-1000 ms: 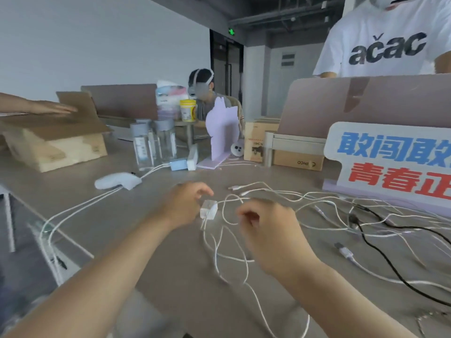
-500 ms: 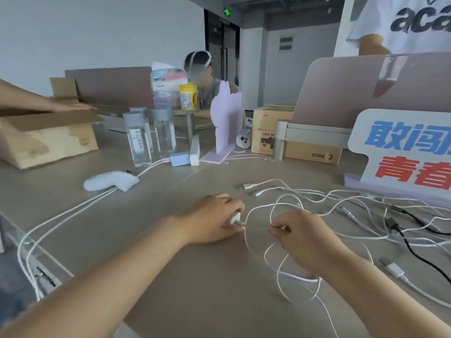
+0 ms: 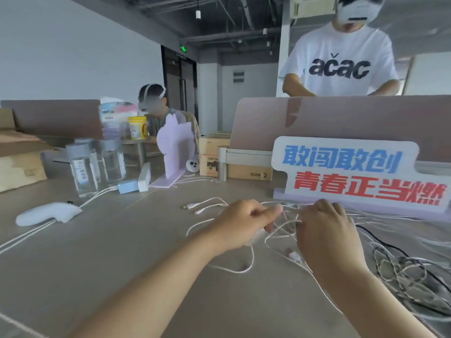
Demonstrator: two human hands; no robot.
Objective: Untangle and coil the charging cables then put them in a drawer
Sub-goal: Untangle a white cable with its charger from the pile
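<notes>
Two hands work at one grey matte tabletop (image 3: 117, 254) in an open office with bare ceiling pipes. Several thin white charging cables (image 3: 280, 225) lie tangled between and under the hands, with one black cable (image 3: 377, 238) and one braided grey-and-black cable bundle (image 3: 400, 272) to the right. At least two clear plastic bottles (image 3: 83, 172) stand far left. The left hand (image 3: 244, 224) has curled fingers pinching white strands. The right hand (image 3: 324, 230) hooks its fingers into the tangle; whether it has hold of a strand cannot be told.

Two hands (image 3: 241, 223) (image 3: 327, 235), one white cable tangle (image 3: 244, 270), one white controller (image 3: 46, 213), one sign (image 3: 346, 174), two other people (image 3: 341, 45) (image 3: 156, 120).
</notes>
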